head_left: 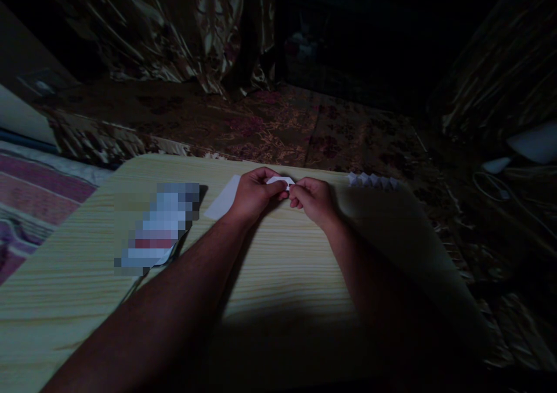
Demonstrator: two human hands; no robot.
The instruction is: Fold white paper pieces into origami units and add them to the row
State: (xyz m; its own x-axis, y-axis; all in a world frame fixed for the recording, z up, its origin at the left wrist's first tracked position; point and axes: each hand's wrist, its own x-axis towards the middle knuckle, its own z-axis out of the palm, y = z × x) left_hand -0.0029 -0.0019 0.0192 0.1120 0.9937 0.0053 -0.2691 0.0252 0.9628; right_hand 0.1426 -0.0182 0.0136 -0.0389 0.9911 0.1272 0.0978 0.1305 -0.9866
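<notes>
Above the far part of the wooden table, both my hands meet over a small folded piece of white paper. My left hand pinches it between thumb and fingers from the left. On the other side my right hand has its thumb and fingertips closed on the paper's right end. The fingers cover much of the piece, so its exact shape is hidden. Flat beside my left hand lies a white sheet of paper. Several small folded white paper shapes stand in a row at the table's far right edge.
A pixelated, phone-like device with a cable lies on the table's left. Patterned fabric covers a surface behind the table, below curtains. A striped cloth is at left. At right are a pale object and a white cable.
</notes>
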